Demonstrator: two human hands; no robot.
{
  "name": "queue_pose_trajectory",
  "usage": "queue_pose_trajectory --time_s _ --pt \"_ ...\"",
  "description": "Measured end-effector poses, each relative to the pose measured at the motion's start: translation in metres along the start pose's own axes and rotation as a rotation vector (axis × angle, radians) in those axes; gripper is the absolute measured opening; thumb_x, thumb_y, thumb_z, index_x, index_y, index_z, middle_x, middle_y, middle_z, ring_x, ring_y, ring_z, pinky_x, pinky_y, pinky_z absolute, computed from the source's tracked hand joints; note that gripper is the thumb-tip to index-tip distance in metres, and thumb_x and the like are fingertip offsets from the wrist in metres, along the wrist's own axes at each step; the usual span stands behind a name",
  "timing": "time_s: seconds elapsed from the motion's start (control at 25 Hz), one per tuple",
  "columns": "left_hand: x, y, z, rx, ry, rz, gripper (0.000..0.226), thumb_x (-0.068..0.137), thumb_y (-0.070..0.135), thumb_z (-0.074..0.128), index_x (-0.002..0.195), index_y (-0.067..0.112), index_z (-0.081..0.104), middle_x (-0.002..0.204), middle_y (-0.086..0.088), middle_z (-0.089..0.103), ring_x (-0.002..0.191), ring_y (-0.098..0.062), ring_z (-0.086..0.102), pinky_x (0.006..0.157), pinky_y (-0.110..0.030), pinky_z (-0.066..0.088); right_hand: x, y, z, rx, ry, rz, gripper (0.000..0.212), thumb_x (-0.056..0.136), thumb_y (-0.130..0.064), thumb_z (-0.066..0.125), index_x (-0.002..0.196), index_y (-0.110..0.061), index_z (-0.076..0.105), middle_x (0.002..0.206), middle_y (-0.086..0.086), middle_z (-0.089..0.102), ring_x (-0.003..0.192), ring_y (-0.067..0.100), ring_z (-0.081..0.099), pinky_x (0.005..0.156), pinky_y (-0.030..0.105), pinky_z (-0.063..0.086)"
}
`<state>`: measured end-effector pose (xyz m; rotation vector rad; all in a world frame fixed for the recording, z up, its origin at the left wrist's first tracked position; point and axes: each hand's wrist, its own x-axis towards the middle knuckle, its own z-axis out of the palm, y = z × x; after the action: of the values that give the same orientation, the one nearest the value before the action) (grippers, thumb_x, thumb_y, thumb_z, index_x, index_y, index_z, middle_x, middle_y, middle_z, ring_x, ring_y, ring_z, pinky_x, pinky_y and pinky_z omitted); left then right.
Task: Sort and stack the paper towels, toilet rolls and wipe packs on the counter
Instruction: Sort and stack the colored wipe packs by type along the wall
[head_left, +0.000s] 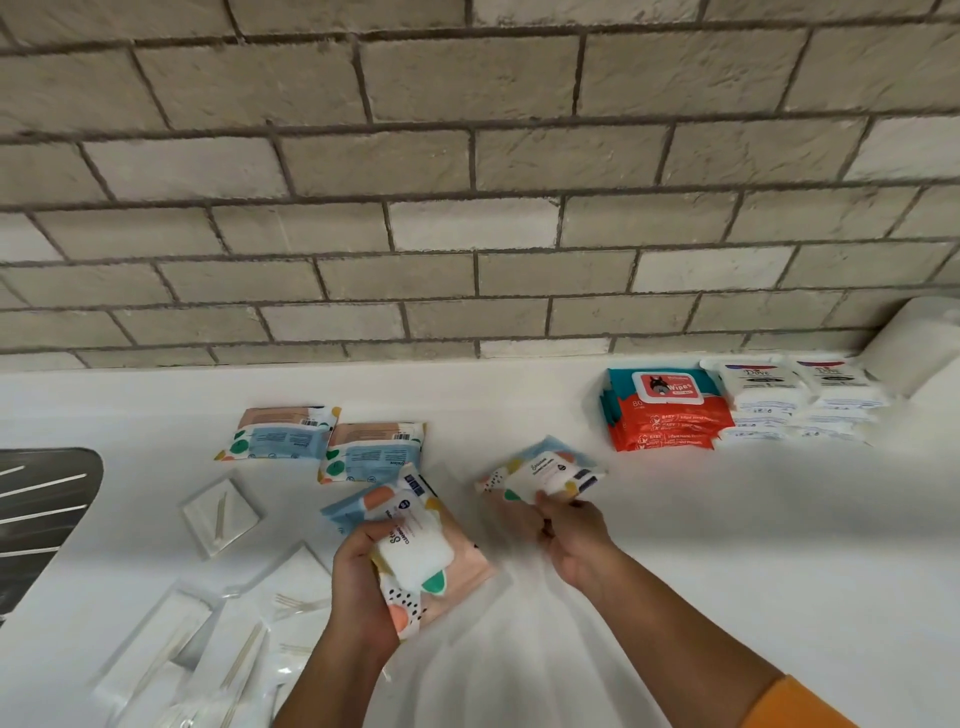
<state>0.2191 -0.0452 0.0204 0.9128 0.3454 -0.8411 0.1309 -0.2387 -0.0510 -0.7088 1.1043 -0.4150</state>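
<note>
My left hand (361, 587) grips a colourful wipe pack (426, 566) with a white flap, lifted above the white counter (727, 545). My right hand (571, 535) pinches the near edge of a second, similar wipe pack (543, 470), held further right. Another pack of that kind (353, 506) lies partly under the one in my left hand. Two more (278, 434) (371, 451) lie face down side by side near the wall. At the back right stand a stack of red baby-wipe packs (667, 410) and stacks of white wipe packs (800, 400).
A white paper roll (917, 348) leans at the far right by the brick wall. Clear sachets with plastic cutlery and napkins (221, 512) (249, 634) lie at the front left. A metal sink drainer (41, 514) sits at the left edge.
</note>
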Motion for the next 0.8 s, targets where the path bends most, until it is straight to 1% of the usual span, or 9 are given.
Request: queue_pose_trajectory --time_s 0.12,0.2,0.28,0.36,0.44,0.52,0.6,0.68,0.8 --pt "0.007 0.003 0.002 -0.079 -0.044 -0.062 0.061 0.080 0.031 0.055 0.138 0.013 0.058 0.130 -0.021 0.065 0.109 -0.040 0.064 0.096 -0.047 0.048 0.002 -0.008 0.005 -0.117 -0.074 0.016 0.023 0.084 0.005 0.070 0.107 0.001 0.074 0.084 0.016 0.069 0.075 0.026 0.061 0.070 0.035 0.058" --pt "0.008 0.001 0.003 -0.077 -0.041 -0.091 0.064 0.080 0.035 0.054 0.141 0.013 0.056 0.138 -0.022 0.059 0.117 -0.041 0.057 0.095 -0.047 0.046 -0.002 -0.009 0.006 -0.319 -0.088 -0.025 0.024 0.080 -0.003 0.073 0.102 -0.012 0.077 0.083 0.011 0.069 0.076 0.024 0.062 0.073 0.034 0.060" --pt "0.013 -0.001 0.000 -0.045 -0.034 -0.091 0.066 0.077 0.031 0.054 0.140 0.011 0.056 0.133 -0.022 0.061 0.113 -0.041 0.058 0.093 -0.047 0.045 -0.002 -0.009 0.006 -0.689 -0.029 -0.240 0.022 0.082 -0.020 0.068 0.102 -0.025 0.078 0.087 -0.004 0.072 0.076 0.015 0.064 0.071 0.027 0.060" --pt "0.020 -0.003 -0.004 -0.040 -0.037 -0.092 0.066 0.074 0.024 0.052 0.139 0.009 0.056 0.126 -0.022 0.062 0.113 -0.041 0.057 0.103 -0.051 0.041 -0.005 -0.010 0.006 -1.135 0.001 -0.542 0.032 0.088 -0.037 0.054 0.111 -0.035 0.075 0.106 -0.017 0.069 0.098 0.010 0.063 0.079 0.021 0.054" --pt "0.023 -0.005 -0.005 -0.021 -0.042 -0.100 0.056 0.072 0.017 0.048 0.125 0.009 0.063 0.114 -0.020 0.067 0.106 -0.041 0.060 0.103 -0.052 0.040 0.004 -0.010 0.001 -1.465 0.008 -0.709 0.042 0.093 -0.039 0.046 0.132 -0.039 0.063 0.143 -0.014 0.055 0.137 0.020 0.047 0.106 0.037 0.046" --pt "0.025 -0.006 -0.004 0.018 -0.074 -0.108 0.044 0.072 0.009 0.042 0.110 0.008 0.065 0.100 -0.020 0.070 0.095 -0.041 0.063 0.094 -0.048 0.046 0.011 -0.010 -0.004 -1.658 -0.032 -0.705 0.046 0.099 -0.038 0.043 0.146 -0.041 0.046 0.165 -0.008 0.028 0.155 0.024 0.020 0.121 0.052 0.027" --pt "0.028 -0.007 -0.003 0.077 -0.091 -0.110 0.039 0.073 0.001 0.039 0.104 0.008 0.063 0.091 -0.020 0.071 0.085 -0.039 0.065 0.079 -0.044 0.054 0.017 -0.012 -0.008 -1.779 -0.080 -0.684 0.047 0.102 -0.042 0.038 0.149 -0.044 0.037 0.170 -0.005 0.014 0.157 0.026 0.008 0.121 0.059 0.022" --pt "0.036 -0.009 -0.001 0.145 -0.104 -0.113 0.040 0.072 -0.005 0.042 0.106 0.006 0.062 0.097 -0.022 0.071 0.080 -0.038 0.068 0.066 -0.041 0.058 0.025 -0.014 -0.009 -1.837 -0.086 -0.673 0.049 0.103 -0.043 0.036 0.151 -0.043 0.030 0.171 -0.003 0.007 0.158 0.029 0.004 0.119 0.061 0.022" --pt "0.053 -0.015 0.005 0.203 -0.155 -0.101 0.045 0.075 -0.012 0.049 0.115 0.002 0.061 0.108 -0.024 0.070 0.085 -0.041 0.071 0.067 -0.048 0.061 0.031 -0.020 -0.010 -1.885 -0.070 -0.692 0.052 0.102 -0.047 0.034 0.153 -0.042 0.023 0.172 -0.002 0.003 0.158 0.033 0.003 0.118 0.062 0.021"
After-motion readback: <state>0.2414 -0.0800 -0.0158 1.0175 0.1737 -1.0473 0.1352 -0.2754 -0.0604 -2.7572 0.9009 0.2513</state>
